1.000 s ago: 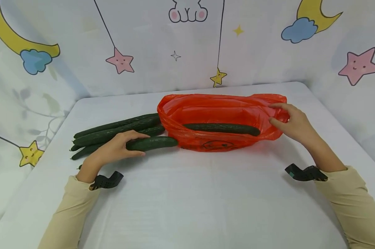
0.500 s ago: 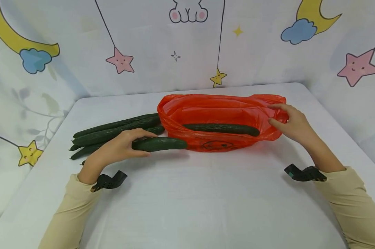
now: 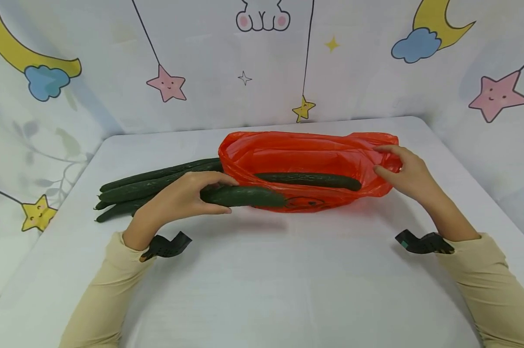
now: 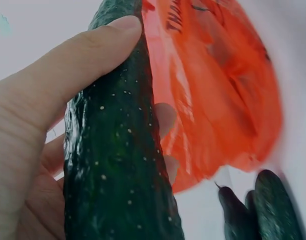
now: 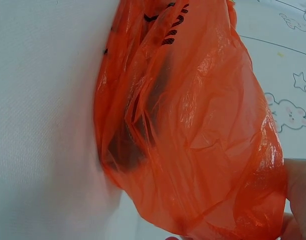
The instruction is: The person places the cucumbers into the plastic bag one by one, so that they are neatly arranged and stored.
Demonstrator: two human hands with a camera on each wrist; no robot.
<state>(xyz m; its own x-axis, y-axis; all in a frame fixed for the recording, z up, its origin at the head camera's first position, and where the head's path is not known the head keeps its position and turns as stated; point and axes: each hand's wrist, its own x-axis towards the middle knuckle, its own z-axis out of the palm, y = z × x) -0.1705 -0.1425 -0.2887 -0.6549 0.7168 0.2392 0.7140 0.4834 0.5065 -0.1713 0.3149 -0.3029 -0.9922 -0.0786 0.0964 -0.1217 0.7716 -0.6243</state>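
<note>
My left hand (image 3: 185,195) grips a dark green cucumber (image 3: 244,196) between thumb and fingers. Its far end overlaps the front of a red plastic bag (image 3: 305,140) in the head view. Up close in the left wrist view, the same cucumber (image 4: 118,150) shows small pale bumps, with the thumb laid over it. At the bag's right end my right hand (image 3: 403,169) pinches the plastic rim, keeping the mouth wide. Inside the bag lies another cucumber (image 3: 310,180); a dark shape shows through the bag (image 5: 213,125) in the right wrist view.
Several more cucumbers (image 3: 157,186) lie in a pile on the white table (image 3: 262,275), left of the bag and partly behind my left hand. A printed cloth backdrop (image 3: 210,63) rises behind the table's back edge.
My left hand has moved right and slightly up with the cucumber, from the bag's left edge to across its front. My right hand has stayed at the bag's rim.
</note>
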